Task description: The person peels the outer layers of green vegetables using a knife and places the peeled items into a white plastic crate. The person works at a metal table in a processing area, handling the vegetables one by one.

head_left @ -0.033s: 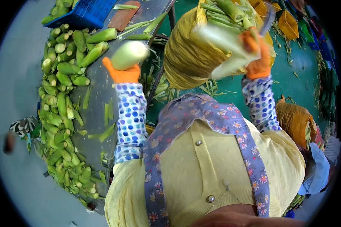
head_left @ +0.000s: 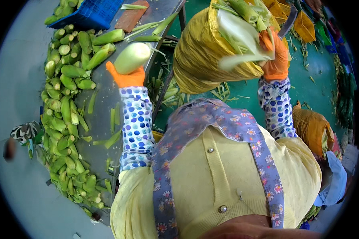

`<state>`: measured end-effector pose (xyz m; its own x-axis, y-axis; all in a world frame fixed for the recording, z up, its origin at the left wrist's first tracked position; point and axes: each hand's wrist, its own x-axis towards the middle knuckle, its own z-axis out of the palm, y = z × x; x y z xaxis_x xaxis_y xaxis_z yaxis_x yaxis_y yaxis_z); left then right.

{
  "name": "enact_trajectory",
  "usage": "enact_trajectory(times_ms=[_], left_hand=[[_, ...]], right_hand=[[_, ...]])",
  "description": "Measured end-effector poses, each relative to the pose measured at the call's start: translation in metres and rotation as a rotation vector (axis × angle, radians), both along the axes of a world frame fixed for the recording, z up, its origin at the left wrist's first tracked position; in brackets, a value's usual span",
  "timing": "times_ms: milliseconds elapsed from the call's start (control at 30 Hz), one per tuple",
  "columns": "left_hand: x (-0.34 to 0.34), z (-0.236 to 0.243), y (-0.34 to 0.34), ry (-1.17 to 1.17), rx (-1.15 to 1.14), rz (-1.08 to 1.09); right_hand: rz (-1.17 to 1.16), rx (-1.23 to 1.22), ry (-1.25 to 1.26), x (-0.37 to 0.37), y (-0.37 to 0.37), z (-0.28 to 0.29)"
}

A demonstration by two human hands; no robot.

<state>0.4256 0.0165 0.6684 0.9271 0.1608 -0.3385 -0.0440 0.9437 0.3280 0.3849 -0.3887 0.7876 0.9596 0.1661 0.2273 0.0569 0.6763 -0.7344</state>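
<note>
An ear of corn (head_left: 132, 58), pale with thin inner husk and a cut end, rests in my left hand (head_left: 128, 76), whose orange-gloved fingers wrap it above the table edge. My right hand (head_left: 274, 59), also orange-gloved, is over a yellow sack (head_left: 195, 51) stuffed with green husks (head_left: 243, 10). From this hand a curved knife blade (head_left: 287, 26) sticks out; its handle is hidden. Pale husk leaves (head_left: 239, 36), smeared by motion, hang at the right fingers over the sack's mouth; whether the fingers still grip them is unclear.
Unhusked corn (head_left: 66, 119) lies heaped along the metal table (head_left: 103, 89) at left. Beyond are a blue crate (head_left: 93, 14) and a reddish-brown block (head_left: 132, 16). Husk scraps litter the green floor (head_left: 307, 87). An orange sack (head_left: 309, 123) and another person's blue garment (head_left: 333, 179) are at right.
My right hand has shifted slightly right, the knife blade moving with it. The pale husk leaves have moved over the sack. My left hand and the corn have moved slightly left.
</note>
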Motion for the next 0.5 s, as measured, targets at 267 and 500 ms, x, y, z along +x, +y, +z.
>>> enact_trajectory(times_ms=[267,500], left_hand=[[-0.005,0.021,-0.075,-0.260,0.190,-0.520],[-0.050,0.055,-0.080,-0.466,0.226,-0.624]], right_hand=[[-0.060,-1.131,-0.333,0.034,0.111,-0.025],[0.037,-0.939,0.025,0.031,0.124,-0.053]])
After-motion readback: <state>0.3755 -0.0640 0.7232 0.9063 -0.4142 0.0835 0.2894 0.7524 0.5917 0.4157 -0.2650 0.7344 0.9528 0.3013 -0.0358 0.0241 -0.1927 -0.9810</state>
